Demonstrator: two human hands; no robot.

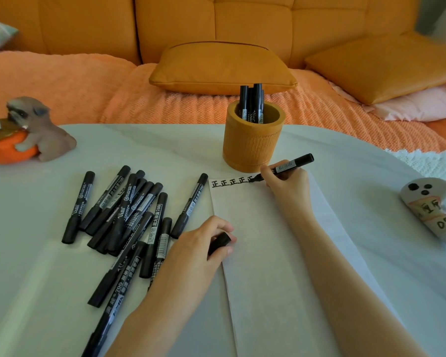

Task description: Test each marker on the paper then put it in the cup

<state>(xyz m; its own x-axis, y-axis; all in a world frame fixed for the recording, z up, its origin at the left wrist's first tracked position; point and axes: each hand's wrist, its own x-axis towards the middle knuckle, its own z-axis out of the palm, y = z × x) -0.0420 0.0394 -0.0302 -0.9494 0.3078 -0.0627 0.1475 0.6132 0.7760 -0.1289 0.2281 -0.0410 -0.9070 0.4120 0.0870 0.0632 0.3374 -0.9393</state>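
Observation:
My right hand (286,182) grips an uncapped black marker (292,164) and presses its tip to the top edge of the white paper (263,253), at the end of a row of black characters (231,182). My left hand (204,249) rests on the paper's left edge, closed around a black marker cap (220,242). Just behind the paper stands a yellow-brown bamboo cup (252,143), and several black markers (252,103) stick up out of it. A pile of several capped black markers (124,217) lies on the table to the left of the paper.
A grey animal figurine hugging an orange bowl (29,132) sits at the table's far left. A white ghost-shaped object with writing (431,207) lies at the right. Beyond the white table (358,181) is an orange sofa with cushions (222,68).

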